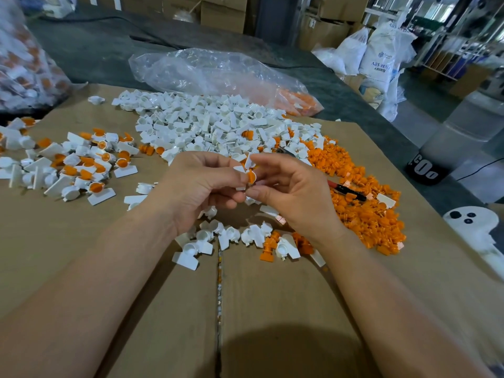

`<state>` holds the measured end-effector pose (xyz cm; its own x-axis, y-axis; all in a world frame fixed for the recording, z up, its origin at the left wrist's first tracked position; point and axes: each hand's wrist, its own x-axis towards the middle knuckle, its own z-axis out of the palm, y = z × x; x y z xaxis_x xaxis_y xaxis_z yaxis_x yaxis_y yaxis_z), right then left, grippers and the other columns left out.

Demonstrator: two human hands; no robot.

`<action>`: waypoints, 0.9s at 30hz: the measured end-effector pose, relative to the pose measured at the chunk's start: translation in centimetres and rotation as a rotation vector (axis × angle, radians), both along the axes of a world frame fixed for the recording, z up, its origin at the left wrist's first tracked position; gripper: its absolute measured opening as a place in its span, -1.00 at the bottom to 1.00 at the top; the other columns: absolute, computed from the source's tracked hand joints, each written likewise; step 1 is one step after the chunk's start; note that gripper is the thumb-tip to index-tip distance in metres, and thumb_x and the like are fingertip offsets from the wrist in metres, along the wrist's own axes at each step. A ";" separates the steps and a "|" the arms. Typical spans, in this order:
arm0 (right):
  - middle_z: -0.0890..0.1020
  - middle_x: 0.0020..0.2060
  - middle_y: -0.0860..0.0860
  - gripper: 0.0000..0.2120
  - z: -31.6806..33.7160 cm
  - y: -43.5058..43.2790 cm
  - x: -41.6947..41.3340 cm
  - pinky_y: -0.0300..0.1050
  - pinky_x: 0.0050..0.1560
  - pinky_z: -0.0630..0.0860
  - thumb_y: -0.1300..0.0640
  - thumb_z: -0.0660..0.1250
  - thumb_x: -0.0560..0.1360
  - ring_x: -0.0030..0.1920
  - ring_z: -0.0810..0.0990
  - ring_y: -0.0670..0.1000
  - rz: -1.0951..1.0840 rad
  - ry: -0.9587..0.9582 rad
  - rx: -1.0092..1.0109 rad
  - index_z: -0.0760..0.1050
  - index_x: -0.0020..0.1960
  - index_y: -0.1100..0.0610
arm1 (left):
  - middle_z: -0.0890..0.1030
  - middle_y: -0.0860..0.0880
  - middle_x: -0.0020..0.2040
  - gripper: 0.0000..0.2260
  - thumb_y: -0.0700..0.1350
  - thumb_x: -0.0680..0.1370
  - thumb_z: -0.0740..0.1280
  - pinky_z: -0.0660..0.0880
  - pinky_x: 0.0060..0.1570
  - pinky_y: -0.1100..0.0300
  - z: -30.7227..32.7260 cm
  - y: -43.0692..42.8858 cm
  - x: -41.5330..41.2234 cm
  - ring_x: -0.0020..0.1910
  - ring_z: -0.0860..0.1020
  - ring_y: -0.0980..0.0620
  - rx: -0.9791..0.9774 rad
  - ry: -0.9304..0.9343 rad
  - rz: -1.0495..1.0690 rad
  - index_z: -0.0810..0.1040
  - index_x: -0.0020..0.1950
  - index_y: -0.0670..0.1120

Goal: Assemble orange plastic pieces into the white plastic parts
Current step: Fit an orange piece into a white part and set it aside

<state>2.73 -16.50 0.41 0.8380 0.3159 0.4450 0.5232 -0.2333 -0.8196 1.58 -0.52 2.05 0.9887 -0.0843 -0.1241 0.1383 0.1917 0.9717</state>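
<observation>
Brown cardboard [81,268] was laid across the lower frame, white sacks [379,58] were stacked upper right, boxes [223,12] were piled along the top.

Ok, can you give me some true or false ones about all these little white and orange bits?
1. The left hand and right hand together hold a white part with an orange piece. True.
2. The loose orange bits are heaped on the person's left. False: the orange heap is on the right.
3. The finished parts lie on the left. True.
4. Everything sits on a metal tray. False: it sits on brown cardboard.
</observation>
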 end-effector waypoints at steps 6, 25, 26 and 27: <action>0.63 -0.20 -0.17 -0.64 0.2 0.0 -0.2 -0.28 -0.08 0.56 0.33 0.45 0.34 -0.16 0.64 -0.14 0.012 -0.033 0.010 0.53 -0.08 -0.11 | 0.60 -0.10 -0.45 -0.93 -0.34 0.33 0.41 0.47 -0.53 0.33 0.0 0.0 -0.2 -0.52 0.56 0.07 0.044 -0.050 -0.015 0.57 -0.24 -0.23; 0.61 -0.18 0.03 -0.66 0.0 0.0 0.1 -0.06 -0.13 0.58 0.32 0.46 0.29 -0.15 0.61 0.04 -0.010 -0.232 -0.058 0.54 0.05 0.21 | 0.57 -0.11 -0.50 -0.89 -0.42 0.39 0.35 0.45 -0.57 0.33 -0.2 -0.3 -0.4 -0.56 0.52 0.07 0.049 -0.005 -0.029 0.54 -0.28 -0.24; 0.61 -0.18 0.03 -0.67 0.0 0.0 0.1 -0.09 -0.12 0.59 0.33 0.46 0.29 -0.15 0.61 0.03 -0.011 -0.229 -0.061 0.55 0.04 0.23 | 0.57 -0.11 -0.50 -0.89 -0.41 0.39 0.35 0.45 -0.57 0.33 -0.2 -0.2 -0.4 -0.56 0.53 0.07 0.045 -0.005 -0.028 0.54 -0.28 -0.23; 0.60 -0.18 0.02 -0.67 0.0 0.0 0.2 -0.13 -0.11 0.59 0.33 0.46 0.29 -0.14 0.61 0.01 -0.014 -0.231 -0.065 0.55 0.04 0.24 | 0.58 -0.12 -0.49 -0.89 -0.41 0.38 0.36 0.46 -0.57 0.33 -0.2 -0.2 -0.4 -0.56 0.53 0.07 0.041 -0.006 -0.027 0.54 -0.29 -0.23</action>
